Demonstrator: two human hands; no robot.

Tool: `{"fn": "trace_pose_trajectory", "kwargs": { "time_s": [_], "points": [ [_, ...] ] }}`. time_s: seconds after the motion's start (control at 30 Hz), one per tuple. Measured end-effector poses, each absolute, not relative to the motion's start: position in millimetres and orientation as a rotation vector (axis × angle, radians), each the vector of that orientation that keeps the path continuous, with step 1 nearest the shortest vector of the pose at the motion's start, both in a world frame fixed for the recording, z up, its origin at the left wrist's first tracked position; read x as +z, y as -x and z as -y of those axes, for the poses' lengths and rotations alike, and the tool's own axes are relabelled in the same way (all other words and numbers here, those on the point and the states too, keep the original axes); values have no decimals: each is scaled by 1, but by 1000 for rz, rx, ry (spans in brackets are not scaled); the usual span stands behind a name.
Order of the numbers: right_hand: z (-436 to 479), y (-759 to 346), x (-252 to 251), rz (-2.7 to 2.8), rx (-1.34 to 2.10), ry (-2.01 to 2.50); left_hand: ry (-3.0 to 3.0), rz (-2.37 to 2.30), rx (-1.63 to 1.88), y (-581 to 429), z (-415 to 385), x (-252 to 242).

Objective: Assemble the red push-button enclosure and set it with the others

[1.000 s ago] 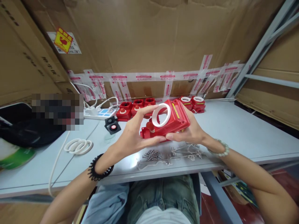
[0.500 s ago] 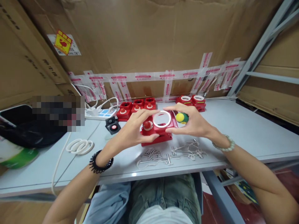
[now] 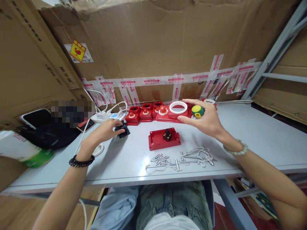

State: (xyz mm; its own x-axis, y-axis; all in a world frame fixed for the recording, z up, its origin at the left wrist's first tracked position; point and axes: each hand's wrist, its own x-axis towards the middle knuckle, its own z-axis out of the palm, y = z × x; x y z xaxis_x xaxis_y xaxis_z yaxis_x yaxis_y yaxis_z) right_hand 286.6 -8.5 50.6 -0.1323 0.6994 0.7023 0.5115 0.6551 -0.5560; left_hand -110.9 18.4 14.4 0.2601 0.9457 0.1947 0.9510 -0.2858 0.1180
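Note:
My left hand (image 3: 109, 129) is closed on a small black square part (image 3: 123, 129) at the left, thumb and fingers around its edge. Toward the back, my right hand (image 3: 203, 116) grips the right end of a red housing cover (image 3: 165, 118) that carries a white ring (image 3: 178, 107) and a red dome button. Within the same hand shows a yellow-and-green rounded knob (image 3: 197, 111), like the end of a screwdriver handle; its shaft is hidden. Between the hands, an open red base (image 3: 155, 140) lies on the table with a dark terminal piece (image 3: 167, 135) inside.
Several screws (image 3: 160, 159) and metal rods with cords (image 3: 199, 156) lie near the front edge. Red housings (image 3: 145, 113) and a power strip (image 3: 103, 117) stand at the back. White rings (image 3: 98, 149) are partly hidden by my left arm. A cardboard wall (image 3: 153, 41) rises behind.
The red cover has come off its base and moved back in my right hand, exposing the dark terminal piece. My left hand has let go of it and moved left onto the black part.

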Motion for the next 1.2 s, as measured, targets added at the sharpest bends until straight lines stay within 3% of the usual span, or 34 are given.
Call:
{"fn": "trace_pose_trajectory", "kwargs": {
  "time_s": [0.37,0.6,0.77,1.2],
  "points": [
    [9,-287,50,1812,237,948,2535,1869,-518,97,-16,10],
    [8,-293,56,1718,221,952,2808,1332,-982,5,1,46],
    [5,-297,58,1676,212,946,2999,1035,-896,-52,-5,47],
    [5,-295,56,1695,231,947,3053,1015,-806,-57,-12,30]
  ]
}}
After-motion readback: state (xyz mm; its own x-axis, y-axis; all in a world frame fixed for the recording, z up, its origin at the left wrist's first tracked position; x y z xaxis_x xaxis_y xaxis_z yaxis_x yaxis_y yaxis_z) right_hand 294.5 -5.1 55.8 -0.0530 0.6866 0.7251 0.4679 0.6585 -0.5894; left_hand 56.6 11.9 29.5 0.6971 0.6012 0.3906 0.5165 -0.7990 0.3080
